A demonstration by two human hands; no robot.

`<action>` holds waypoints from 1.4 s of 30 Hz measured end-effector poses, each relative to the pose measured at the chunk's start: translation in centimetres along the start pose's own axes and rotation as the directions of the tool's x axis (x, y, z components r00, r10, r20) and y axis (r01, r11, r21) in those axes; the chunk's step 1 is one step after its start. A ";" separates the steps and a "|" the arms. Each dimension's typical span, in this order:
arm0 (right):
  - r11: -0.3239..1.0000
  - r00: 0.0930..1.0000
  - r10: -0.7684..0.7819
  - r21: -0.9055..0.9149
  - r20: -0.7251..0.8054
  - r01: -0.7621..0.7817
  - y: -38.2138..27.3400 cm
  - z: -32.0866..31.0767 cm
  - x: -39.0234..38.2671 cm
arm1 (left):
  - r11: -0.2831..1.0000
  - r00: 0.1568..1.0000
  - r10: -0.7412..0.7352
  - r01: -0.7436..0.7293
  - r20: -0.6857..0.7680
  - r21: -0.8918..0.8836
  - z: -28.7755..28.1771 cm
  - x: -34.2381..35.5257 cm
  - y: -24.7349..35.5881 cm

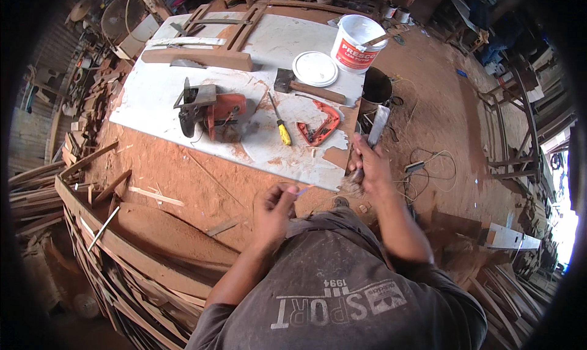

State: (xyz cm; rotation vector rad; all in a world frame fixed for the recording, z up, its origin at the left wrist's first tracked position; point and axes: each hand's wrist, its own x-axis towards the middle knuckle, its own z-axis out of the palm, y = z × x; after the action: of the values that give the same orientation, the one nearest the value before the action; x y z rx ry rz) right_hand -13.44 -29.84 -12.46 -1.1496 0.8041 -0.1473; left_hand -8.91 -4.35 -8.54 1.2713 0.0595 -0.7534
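Note:
My right hand (373, 166) is closed around a brush (378, 125) with a flat grey handle that points up and away. Its frayed bristles show below the fist. Between thumb and fingers, my left hand (275, 208) pinches a thin bluish-white piece (302, 191) too small to name. Both hands are near the close edge of a white tabletop (263, 157). On it lie a yellow-handled screwdriver (283, 132), an open orange tool casing (330, 122) and an orange and black power tool (227, 107). A hammer (319, 92) with a wooden handle rests farther back.
A white and red bucket (342, 41) stands at the table's far right beside a round white lid (315, 69). A wooden beam (199, 58) and frame (244, 29) lie at the far left. Wood strips (140, 289) are stacked low left. Cables (437, 166) trail on the floor at right.

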 end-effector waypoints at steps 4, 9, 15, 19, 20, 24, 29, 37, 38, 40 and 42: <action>0.539 0.979 0.001 -0.825 0.206 0.173 -0.3 0.3 0.8 | 0.986 0.991 0.032 -0.052 -0.128 -0.159 -3.0 -0.4 -0.6; 0.163 0.789 -0.263 -0.781 0.555 0.603 11.0 0.0 5.0 | 0.969 0.970 0.135 -0.172 -0.201 -0.179 -2.8 0.0 -0.8; 0.018 0.776 -0.305 -0.812 0.551 0.584 12.4 3.2 6.1 | 0.936 0.950 0.185 -0.249 -0.252 -0.251 -3.7 -0.5 -0.9; -0.030 0.769 -0.332 -0.821 0.546 0.570 12.4 3.0 7.1 | 0.926 0.944 0.142 -0.232 -0.297 -0.296 -2.7 -0.2 -1.0; -0.022 0.773 -0.331 -0.823 0.541 0.567 12.3 2.7 7.0 | 0.925 0.943 0.126 -0.224 -0.307 -0.309 -2.6 0.0 -1.1; -0.104 0.678 -0.496 -0.812 0.544 0.575 10.8 3.2 4.8 | 0.946 0.959 0.112 -0.183 -0.259 -0.268 -2.3 0.4 -0.7; 0.723 0.792 -0.358 -0.391 0.494 0.570 4.0 7.4 -1.4 | 0.954 0.981 0.099 -0.141 -0.164 -0.263 -2.1 0.7 -0.8; 0.956 0.872 -0.212 -0.092 0.441 0.280 -1.0 8.3 -4.8 | 0.977 0.981 0.192 -0.194 -0.021 -0.094 0.0 1.1 0.2; 0.963 0.880 -0.215 -0.058 0.423 0.263 -1.1 8.0 -4.7 | 0.970 0.979 0.204 -0.203 -0.009 -0.130 0.2 1.2 0.4; 0.973 0.896 -0.218 0.013 0.387 0.231 -1.3 7.5 -4.5 | 0.954 0.974 0.226 -0.219 0.012 -0.203 0.5 1.2 0.9; 0.984 0.913 -0.164 0.121 0.374 0.128 -2.1 8.0 -4.9 | 0.954 0.977 0.206 -0.189 0.051 -0.232 0.5 1.3 1.0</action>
State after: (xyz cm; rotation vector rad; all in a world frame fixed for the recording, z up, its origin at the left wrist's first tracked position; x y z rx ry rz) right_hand -11.32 -22.29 -6.94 -1.1031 0.3597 -0.0792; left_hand -7.50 -5.28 -8.10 1.0141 -0.0418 -0.6024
